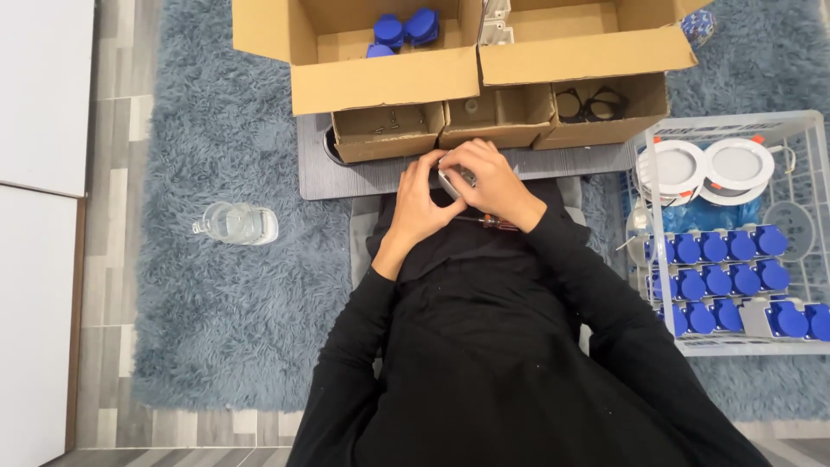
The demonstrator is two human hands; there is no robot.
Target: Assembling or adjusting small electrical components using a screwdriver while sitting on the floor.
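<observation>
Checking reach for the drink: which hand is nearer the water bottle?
Left. The left hand is the closer one to the water bottle; the right hand sits just beyond it.

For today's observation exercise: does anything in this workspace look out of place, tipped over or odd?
Yes: a clear plastic bottle lies on its side on the blue rug, away from the boxes. Both hands, left hand and right hand, clasp a small grey part.

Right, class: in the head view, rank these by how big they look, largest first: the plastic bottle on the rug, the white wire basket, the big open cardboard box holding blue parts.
1. White wire basket and cardboard box: alike, so unranked.
2. Plastic bottle: clearly smallest.
</observation>
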